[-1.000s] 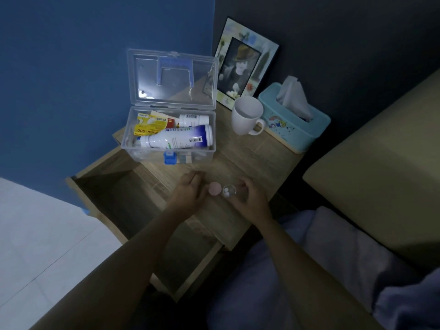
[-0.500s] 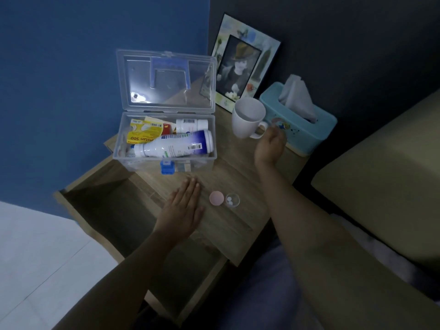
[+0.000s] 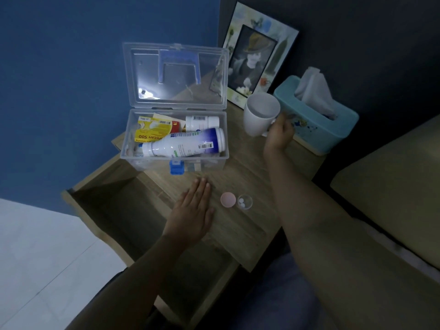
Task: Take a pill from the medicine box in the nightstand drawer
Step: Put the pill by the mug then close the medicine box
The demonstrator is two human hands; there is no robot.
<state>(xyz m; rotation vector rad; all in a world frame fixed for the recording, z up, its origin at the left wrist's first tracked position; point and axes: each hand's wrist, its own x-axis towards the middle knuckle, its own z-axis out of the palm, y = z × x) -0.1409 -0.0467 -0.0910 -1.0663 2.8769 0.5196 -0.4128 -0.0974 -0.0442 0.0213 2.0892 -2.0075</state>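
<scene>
R hand [image 3: 279, 134] leaves the pill cup [image 3: 244, 201], now grips white mug [image 3: 260, 114] by handle; L hand [image 3: 193, 208] now lies flat on table [image 3: 240, 231].

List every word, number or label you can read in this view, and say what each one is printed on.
"500": on the yellow box in the medicine box, printed upside down; the word beside it is too blurred to be sure of.
"BE": start of a cut-off word on the big white bottle.
Barcodes on the big bottle, the small white bottle and the yellow box: digits too small.
Nothing else carries readable text.
</scene>
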